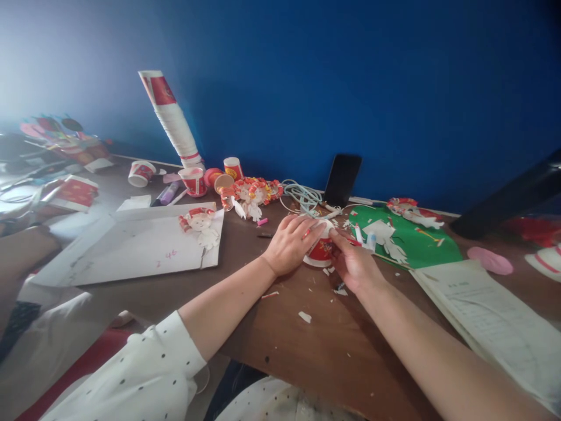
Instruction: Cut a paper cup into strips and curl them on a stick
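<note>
A red and white paper cup [319, 255] stands on the brown table, seemingly upside down, between my two hands. The fingers of my left hand [293, 241] are wrapped over its upper left side. My right hand [353, 259] grips its right side, thumb near the top and the other fingers partly hidden. White paper scraps [305, 317] lie on the table close to the cup. Right of my right hand, a glue stick [371, 241] and cut white paper [382, 231] rest on a green sheet [432, 241].
A tall leaning stack of paper cups [175, 126] stands against the blue wall. A black phone [343, 178] props there too, beside a coiled cable [302, 196]. A white board [144, 245] with a paper figure [202, 227] lies left; an open booklet [491, 316] lies right. Part of another person [26, 263] shows at left.
</note>
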Demonstrator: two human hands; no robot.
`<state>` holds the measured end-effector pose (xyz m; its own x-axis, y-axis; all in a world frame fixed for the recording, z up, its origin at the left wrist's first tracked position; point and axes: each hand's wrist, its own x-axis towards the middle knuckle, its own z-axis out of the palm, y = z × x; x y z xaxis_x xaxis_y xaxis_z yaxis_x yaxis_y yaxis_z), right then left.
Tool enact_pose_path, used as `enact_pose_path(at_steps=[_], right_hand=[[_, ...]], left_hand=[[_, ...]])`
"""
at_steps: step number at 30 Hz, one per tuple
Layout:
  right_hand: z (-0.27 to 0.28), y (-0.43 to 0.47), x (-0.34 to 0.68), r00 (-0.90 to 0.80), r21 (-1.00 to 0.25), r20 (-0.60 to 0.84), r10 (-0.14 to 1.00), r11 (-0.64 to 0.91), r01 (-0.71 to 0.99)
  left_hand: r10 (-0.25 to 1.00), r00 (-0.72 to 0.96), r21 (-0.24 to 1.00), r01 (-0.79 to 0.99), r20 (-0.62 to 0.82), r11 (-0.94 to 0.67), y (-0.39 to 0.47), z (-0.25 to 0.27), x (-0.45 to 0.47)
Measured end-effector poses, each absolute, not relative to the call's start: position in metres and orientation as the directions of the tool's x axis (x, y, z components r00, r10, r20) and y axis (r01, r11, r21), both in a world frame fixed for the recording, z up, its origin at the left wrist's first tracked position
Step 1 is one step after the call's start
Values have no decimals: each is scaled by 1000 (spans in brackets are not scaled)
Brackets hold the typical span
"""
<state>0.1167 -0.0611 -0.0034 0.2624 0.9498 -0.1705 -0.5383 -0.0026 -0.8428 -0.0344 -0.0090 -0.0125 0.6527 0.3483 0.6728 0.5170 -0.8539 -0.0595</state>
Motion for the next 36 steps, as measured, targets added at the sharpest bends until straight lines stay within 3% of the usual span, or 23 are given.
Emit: enact_pose_path(at_steps=[3, 6, 8, 9, 10, 12, 14, 16, 18, 24, 36], right_hand=[[-6, -64, 126, 242, -874, -221, 945, -81, -479], [-8, -68, 147, 275, -953, -148, 950, -62, -298], [-7, -73, 163, 456, -999, 17, 890, 30, -23], [-5, -76, 171, 513, -980, 173, 841, 95, 176], [-2, -80, 176, 504, -902, 372, 779, 176, 395], [5, -87, 181, 280, -597, 691, 666, 308, 741], [10, -92, 178, -14, -294, 781, 624, 388, 873], [12, -93, 172, -182, -150, 742, 645, 424, 893], [10, -90, 164, -247, -107, 694, 676, 435, 894], [0, -73, 157, -324, -7, 670, 667, 443, 897], [-6, -45, 156, -408, 119, 759, 508, 508, 853]], left_hand=[[347, 640, -38, 507, 686, -861, -7, -13, -37], [358, 620, -3, 503, 698, -864, -5, -12, -39], [364, 608, 18, 498, 705, -867, -4, -11, -41], [365, 603, 27, 495, 709, -869, -3, -10, -42], [367, 600, 35, 490, 711, -871, -3, -10, -43], [369, 601, 50, 479, 709, -876, -2, -10, -44], [374, 601, 67, 469, 706, -881, -2, -11, -45], [372, 600, 79, 457, 708, -886, -3, -12, -45], [370, 594, 90, 446, 714, -890, -4, -12, -46], [352, 588, 126, 391, 728, -912, -6, -11, -47], [339, 559, 147, 360, 757, -921, -2, -14, -49]])
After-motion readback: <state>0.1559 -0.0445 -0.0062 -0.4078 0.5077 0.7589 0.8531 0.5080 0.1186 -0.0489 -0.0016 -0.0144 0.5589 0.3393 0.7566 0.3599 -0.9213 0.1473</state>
